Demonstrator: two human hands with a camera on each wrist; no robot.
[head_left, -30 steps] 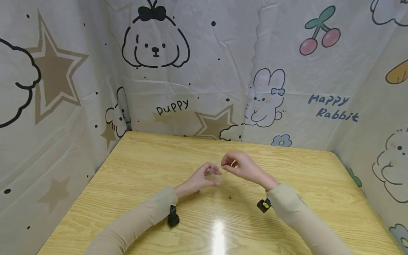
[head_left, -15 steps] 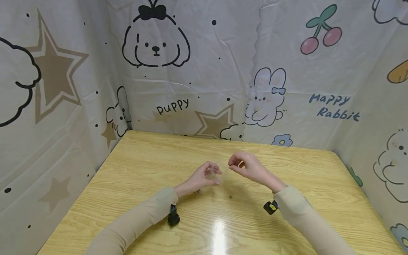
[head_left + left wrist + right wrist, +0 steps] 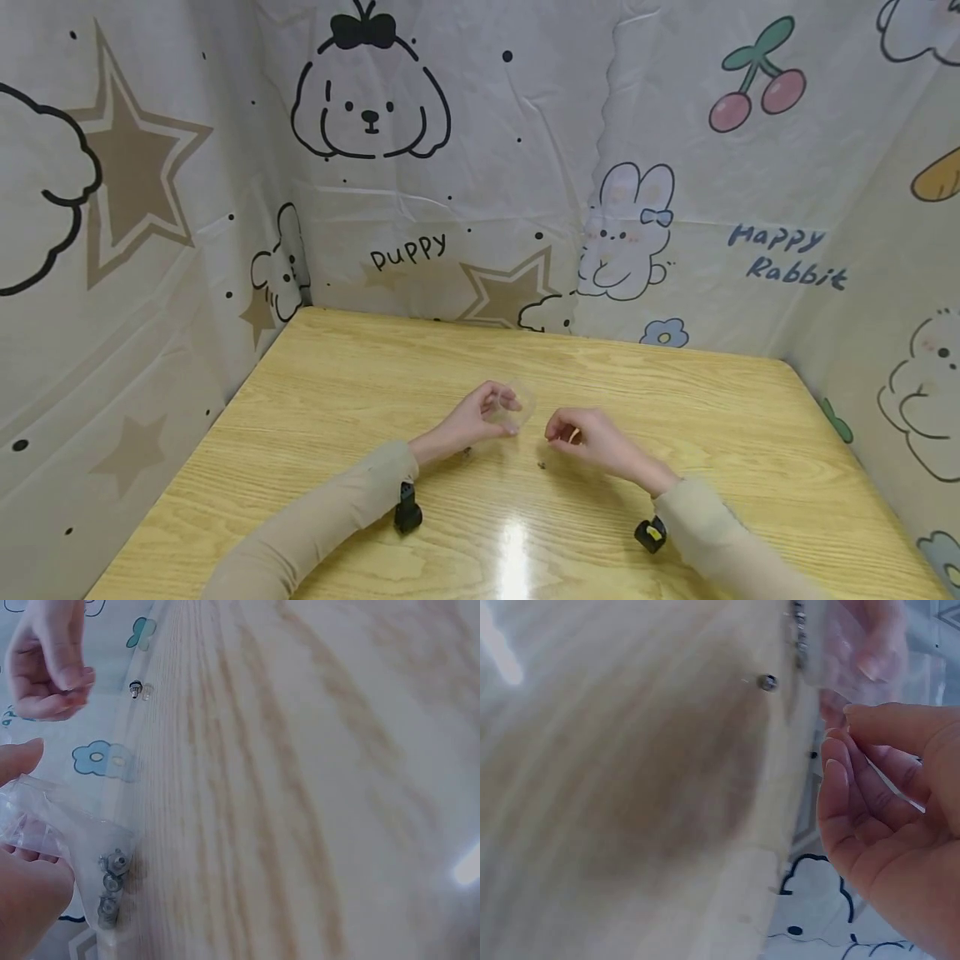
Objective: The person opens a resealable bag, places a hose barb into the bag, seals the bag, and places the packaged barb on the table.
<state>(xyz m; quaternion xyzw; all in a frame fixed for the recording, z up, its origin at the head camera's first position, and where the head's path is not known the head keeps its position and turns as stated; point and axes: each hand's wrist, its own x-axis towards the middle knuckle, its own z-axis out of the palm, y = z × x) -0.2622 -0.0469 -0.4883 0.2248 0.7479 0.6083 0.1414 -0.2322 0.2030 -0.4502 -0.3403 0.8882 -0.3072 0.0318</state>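
Note:
My left hand [image 3: 480,417] holds a clear plastic bag [image 3: 525,408] between thumb and fingers. Several small metal fittings, screw-like, lie at the bottom of the bag [image 3: 82,832] in the left wrist view. To its right hovers my right hand [image 3: 592,437], low over the table, fingers loosely bent and thumb tip close to the index finger. Nothing shows between those fingertips [image 3: 840,765] in the right wrist view. A single small metal fitting [image 3: 136,688] lies on the tabletop just below the right hand; in the head view this fitting [image 3: 542,465] is only a dark speck.
The wood-grain table [image 3: 360,367] reflects a bright light streak near its front. Printed cloth [image 3: 480,167] with cartoon drawings rises behind it and on both sides. A small black camera sits on each wrist. Dark bits [image 3: 467,452] show beside the left wrist.
My right hand has moved away from the bag, first right, then down towards the fitting on the table. The left hand and bag have stayed in place.

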